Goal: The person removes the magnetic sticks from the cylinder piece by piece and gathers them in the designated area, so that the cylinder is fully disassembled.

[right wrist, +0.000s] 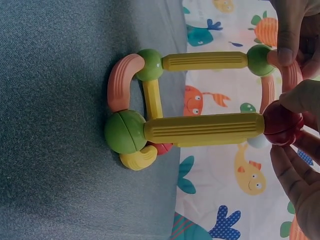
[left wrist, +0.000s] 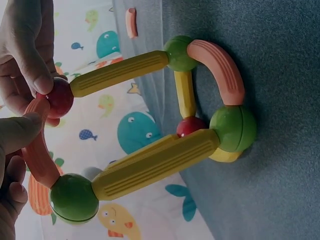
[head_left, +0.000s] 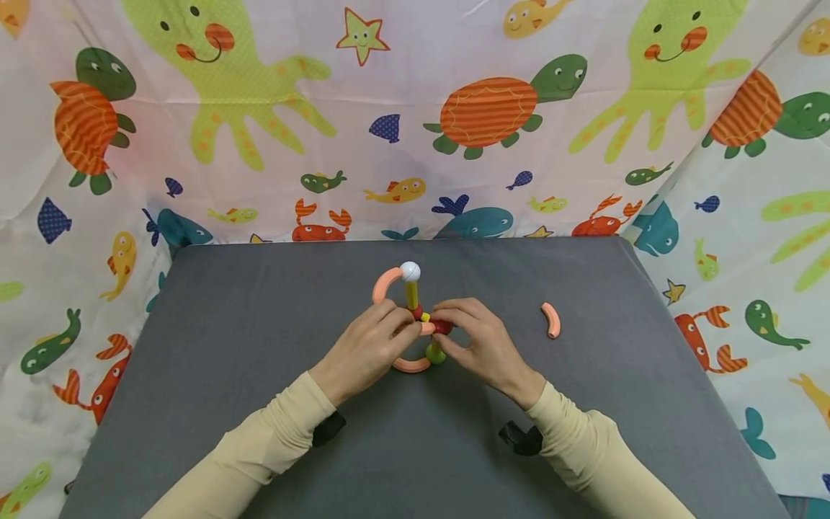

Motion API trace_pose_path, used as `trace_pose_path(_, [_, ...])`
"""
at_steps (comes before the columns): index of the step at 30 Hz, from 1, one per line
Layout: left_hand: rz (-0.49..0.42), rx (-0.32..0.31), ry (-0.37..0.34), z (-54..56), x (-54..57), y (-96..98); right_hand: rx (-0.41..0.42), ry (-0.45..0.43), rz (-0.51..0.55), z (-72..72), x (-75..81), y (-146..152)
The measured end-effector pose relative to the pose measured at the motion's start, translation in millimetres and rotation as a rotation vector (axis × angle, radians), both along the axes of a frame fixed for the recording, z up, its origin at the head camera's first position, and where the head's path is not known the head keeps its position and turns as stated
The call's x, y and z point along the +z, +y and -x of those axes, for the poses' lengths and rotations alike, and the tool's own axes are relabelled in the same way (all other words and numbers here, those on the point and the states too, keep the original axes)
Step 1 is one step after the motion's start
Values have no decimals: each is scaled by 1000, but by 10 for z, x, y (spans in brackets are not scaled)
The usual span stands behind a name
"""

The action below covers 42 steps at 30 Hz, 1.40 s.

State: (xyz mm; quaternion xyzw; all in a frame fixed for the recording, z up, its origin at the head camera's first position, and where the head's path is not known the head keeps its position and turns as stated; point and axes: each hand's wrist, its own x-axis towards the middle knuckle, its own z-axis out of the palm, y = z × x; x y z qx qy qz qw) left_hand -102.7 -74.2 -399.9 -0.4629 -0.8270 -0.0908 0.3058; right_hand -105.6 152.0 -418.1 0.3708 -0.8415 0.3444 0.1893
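Observation:
A frame of magnetic sticks and balls stands on the table in front of me, joined by straight yellow sticks (right wrist: 205,127) and green balls (right wrist: 125,131). At its top, a curved salmon stick (left wrist: 39,155) runs between a red ball (right wrist: 282,122) and a green ball (left wrist: 74,197). My left hand (head_left: 369,347) pinches that curved stick, thumb on its side. My right hand (head_left: 486,346) holds the red ball between thumb and fingers. A white ball (head_left: 410,271) with another salmon curve (head_left: 386,284) rises at the far side. Fingers hide part of the top.
A loose curved salmon stick (head_left: 551,320) lies on the grey table (head_left: 622,404), to the right of the frame. Behind the table hangs a white cloth (head_left: 402,65) printed with sea animals. Dark wrist cameras (head_left: 521,437) sit beneath both sleeves.

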Motion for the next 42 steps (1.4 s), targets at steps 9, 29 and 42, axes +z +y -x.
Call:
trace_pose_path(9, [16,8,2,-7,4,-13,-3,25,9,12,-8,-10])
trace_pose_path(29, [361,69,325,-53,-154,13,-24,-16,-5,4,15,-15])
trace_pose_path(42, [540,73,349,-53,-166,-4,-27,0,-6,15,6,-26])
